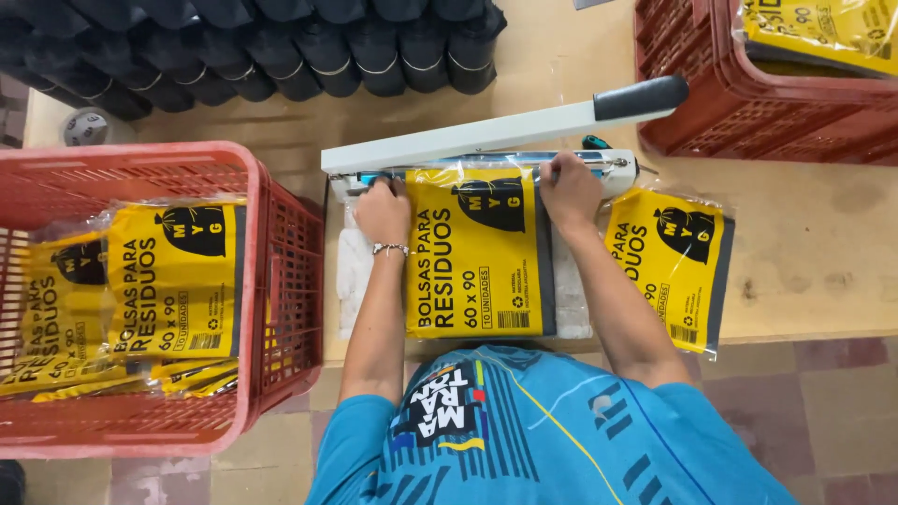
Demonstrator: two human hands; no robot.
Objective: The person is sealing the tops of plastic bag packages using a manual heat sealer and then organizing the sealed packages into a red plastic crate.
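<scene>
Yellow packet (475,251) – both hands' fingers (382,187) pressing its top.

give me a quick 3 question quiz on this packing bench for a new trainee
1. True or false: the sealer's arm is raised.
2. What lies under both hands? A) a loose black roll B) a yellow packet C) a roll of tape
3. On which side of the person is the red crate of stacked yellow packets?

Key: 1 true. 2 B: left hand and right hand press its top edge at the sealer. 3 the left.
</scene>
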